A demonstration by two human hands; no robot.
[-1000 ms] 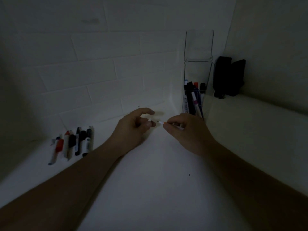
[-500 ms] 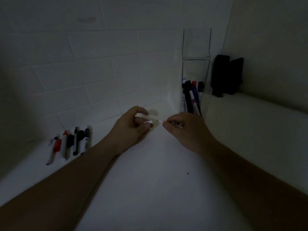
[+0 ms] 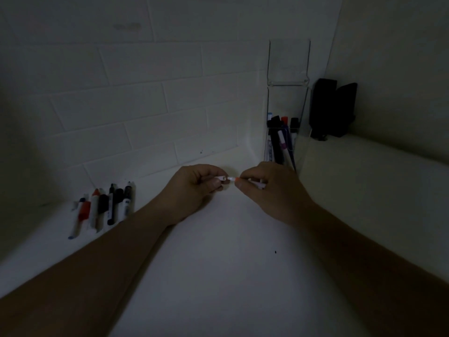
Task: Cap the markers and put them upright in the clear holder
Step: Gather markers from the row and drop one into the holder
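Holder (image 3: 286,113), far right: several markers stood upright. Left, on surface (image 3: 218,263): row (image 3: 104,207) left. Cap (image 3: 221,178) pinched in left hand (image 3: 194,188), marker (image 3: 255,183) gripped in right hand (image 3: 269,190); uncapped.

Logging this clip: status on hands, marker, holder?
Left hand pinching white cap. Right hand gripping white orange-banded marker, cap not seated. Clear plastic holder part filled. Nothing in the way.
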